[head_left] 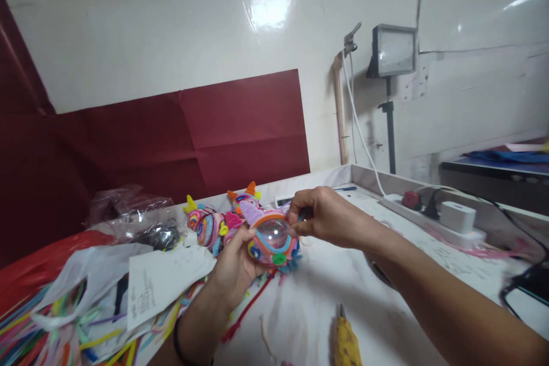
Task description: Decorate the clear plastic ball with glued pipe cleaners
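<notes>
Pipe-cleaner ornament (272, 237) with its clear dome sits above the table (326, 297), cupped from below-left in the left hand (234, 266), while the right hand (330, 217) pinches its upper right edge.

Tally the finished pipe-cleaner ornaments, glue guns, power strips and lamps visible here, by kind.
Pipe-cleaner ornaments: 3, namely the held ornament, gripped by the left hand and right hand, the spiral ornament and the orange-eared ornament behind it
Glue gun: 1
Power strip: 1
Lamp: 1
Total: 6
</notes>
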`<state>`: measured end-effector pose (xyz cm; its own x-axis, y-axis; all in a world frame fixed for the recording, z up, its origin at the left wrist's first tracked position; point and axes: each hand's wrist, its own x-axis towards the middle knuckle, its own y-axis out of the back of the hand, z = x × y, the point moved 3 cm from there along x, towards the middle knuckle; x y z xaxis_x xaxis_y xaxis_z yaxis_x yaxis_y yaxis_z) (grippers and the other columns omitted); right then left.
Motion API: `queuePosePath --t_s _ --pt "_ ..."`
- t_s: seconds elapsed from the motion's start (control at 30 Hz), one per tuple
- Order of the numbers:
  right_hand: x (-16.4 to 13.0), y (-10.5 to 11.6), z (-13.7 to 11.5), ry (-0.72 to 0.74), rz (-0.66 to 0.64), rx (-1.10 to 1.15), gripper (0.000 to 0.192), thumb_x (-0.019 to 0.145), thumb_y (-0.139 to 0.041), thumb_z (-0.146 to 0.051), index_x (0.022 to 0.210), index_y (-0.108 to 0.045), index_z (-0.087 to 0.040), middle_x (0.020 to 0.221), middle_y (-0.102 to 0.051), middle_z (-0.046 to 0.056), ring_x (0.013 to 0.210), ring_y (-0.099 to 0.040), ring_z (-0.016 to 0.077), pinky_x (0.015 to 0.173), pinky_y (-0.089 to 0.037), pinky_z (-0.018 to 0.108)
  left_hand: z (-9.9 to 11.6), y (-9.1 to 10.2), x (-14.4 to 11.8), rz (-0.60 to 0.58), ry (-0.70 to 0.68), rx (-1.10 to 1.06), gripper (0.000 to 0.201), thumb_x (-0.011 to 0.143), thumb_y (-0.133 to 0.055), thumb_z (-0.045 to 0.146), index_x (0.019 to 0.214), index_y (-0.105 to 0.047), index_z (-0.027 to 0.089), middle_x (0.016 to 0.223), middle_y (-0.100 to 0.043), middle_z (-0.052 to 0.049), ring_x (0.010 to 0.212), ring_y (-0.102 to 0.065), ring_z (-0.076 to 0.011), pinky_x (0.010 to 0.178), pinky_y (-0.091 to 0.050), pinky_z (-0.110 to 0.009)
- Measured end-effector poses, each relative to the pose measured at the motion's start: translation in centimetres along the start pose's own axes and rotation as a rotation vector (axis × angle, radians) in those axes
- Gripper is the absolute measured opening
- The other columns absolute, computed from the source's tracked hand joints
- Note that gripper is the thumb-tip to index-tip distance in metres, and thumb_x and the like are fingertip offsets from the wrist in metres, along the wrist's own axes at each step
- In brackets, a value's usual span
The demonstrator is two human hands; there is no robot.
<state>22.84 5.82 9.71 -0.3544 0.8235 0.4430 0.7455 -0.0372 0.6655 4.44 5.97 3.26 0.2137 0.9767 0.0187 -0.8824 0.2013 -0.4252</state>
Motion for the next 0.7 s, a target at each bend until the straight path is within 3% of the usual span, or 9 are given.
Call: queuePosePath --t_s 0.37,0.7 --pt "-0.1 0.0 -0.3 -0.007 -0.042 0.009 0.009 0.071 -0.075 -0.007 0.072 -0.071 -0.015 0.064 -0.068 -0.002 0.06 -0.061 0.0116 0.055 -0.043 0.022 0.0 0.0 0.1 -0.006 0.019 0.004 0.035 0.091 -0.049 0.021 0.122 -0.058 0.009 0.108 -0.074 -0.017 0.087 -0.072 -0.0275 0.071 -0.062 -0.044" --pt "-0.6 0.1 -1.1 0.09 -0.07 -0.086 0.014 0.082 -0.06 -0.012 0.075 -0.07 -0.015 0.064 -0.066 0.0 0.057 -0.056 0.0117 0.054 -0.04 0.023 0.0 -0.1 -0.1 0.012 0.019 -0.022 0.03 0.09 -0.049 0.019 0.118 -0.06 0.011 0.104 -0.075 -0.014 0.085 -0.073 -0.026 0.071 -0.063 -0.045"
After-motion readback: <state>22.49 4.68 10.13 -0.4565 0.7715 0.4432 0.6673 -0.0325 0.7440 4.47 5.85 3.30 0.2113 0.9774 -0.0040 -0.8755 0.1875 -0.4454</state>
